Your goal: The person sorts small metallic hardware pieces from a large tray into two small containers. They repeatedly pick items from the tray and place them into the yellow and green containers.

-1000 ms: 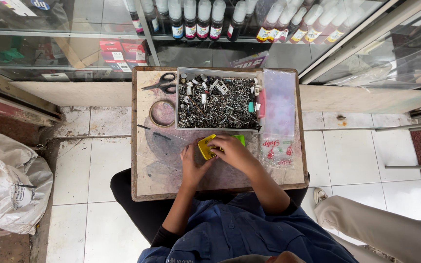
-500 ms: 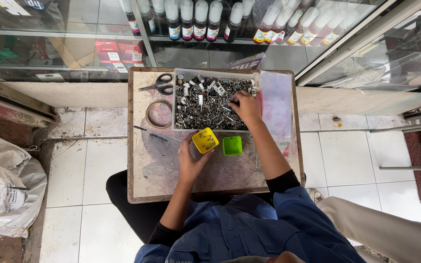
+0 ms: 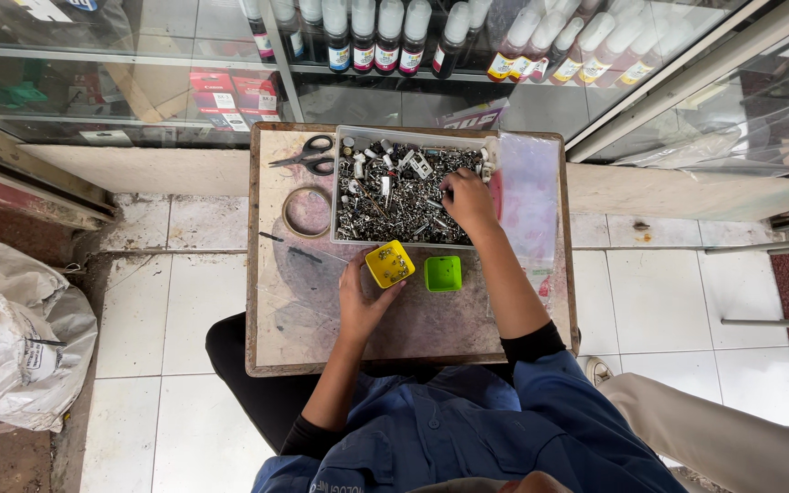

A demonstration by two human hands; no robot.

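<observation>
My left hand [image 3: 362,297] holds a small yellow cup [image 3: 390,264] at its near side; small metal bits lie inside it. A small green cup [image 3: 443,273] stands just right of it on the worn board [image 3: 312,310] across my lap. My right hand [image 3: 468,199] reaches into a clear tray [image 3: 340,205] full of mixed screws and metal parts, fingers bent down among them. Whether they pinch a part is hidden.
Black scissors [image 3: 308,155] and a tape ring [image 3: 307,212] lie on the board's left side. A clear plastic bag [image 3: 531,196] lies at its right. Glass cabinets with bottles [image 3: 376,36] stand ahead. A white sack [image 3: 15,329] sits on the floor left.
My right hand left the cups and moved up into the parts tray. The yellow and green cups now stand apart, side by side, and my left hand stays on the yellow one.
</observation>
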